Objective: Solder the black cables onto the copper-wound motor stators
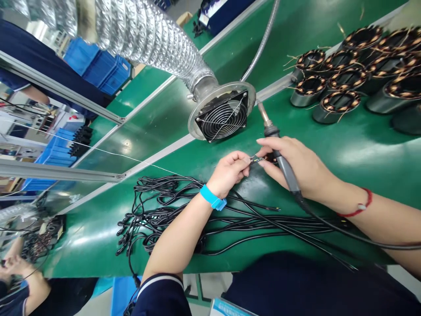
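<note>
Above the green worktop (378, 162), pinching thin wires (255, 159) in the tightly closed left hand (230, 170). Gripping a soldering iron (288, 173) in the curled right hand (304, 164) — with fingers (267, 142) close by the wires, contact hard to tell. Pointing the iron upward beside a round-hooded fan (224, 117). Reaching across black cables (164, 214) — with copper-wound rings (340, 103) farther right.

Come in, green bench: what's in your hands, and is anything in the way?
Left hand pinching thin wires. Right hand gripping soldering iron. Black cables lying close by, fan beyond the hands; neither seems in the way.
</note>
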Demonstrator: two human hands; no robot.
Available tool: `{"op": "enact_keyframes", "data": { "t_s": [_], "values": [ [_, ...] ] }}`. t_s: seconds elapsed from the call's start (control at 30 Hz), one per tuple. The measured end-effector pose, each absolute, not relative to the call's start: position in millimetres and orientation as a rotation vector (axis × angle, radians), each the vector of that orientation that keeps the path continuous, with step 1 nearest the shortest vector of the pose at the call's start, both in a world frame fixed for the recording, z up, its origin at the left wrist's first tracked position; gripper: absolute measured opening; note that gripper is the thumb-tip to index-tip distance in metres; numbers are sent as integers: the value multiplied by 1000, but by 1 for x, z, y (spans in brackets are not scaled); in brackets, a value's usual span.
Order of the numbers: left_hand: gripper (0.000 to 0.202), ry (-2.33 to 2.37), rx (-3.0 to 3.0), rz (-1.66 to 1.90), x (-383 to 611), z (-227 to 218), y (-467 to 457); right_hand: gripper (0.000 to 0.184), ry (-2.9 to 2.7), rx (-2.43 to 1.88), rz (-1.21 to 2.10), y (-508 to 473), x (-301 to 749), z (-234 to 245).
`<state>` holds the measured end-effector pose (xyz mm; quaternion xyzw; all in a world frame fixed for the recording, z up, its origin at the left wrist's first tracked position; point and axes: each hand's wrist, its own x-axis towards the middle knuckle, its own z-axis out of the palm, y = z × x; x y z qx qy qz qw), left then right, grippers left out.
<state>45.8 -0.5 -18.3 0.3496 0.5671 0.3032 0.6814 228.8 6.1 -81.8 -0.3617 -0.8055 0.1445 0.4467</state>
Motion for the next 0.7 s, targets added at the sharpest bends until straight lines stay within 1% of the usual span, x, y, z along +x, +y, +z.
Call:
{"op": "enact_keyframes", "data": {
  "t_s": [0.1,0.23,0.43,0.6,0.7],
  "values": [
    [19,1296,824,734,46,-19,-3,36,-1969,-844,405,7,225,-82],
    [20,1350,984,810,43,-22,-6,43,-1928,-835,468,8,223,-82],
    [17,1363,1376,784,37,-26,-12,45,-1913,-778,541,8,222,-82],
    [14,1389,1504,821,37,-29,-15,45,-1897,-756,570,7,222,-82],
    [17,1406,1597,814,37,-29,-14,44,-1903,-763,604,5,221,-81]
  ]
}}
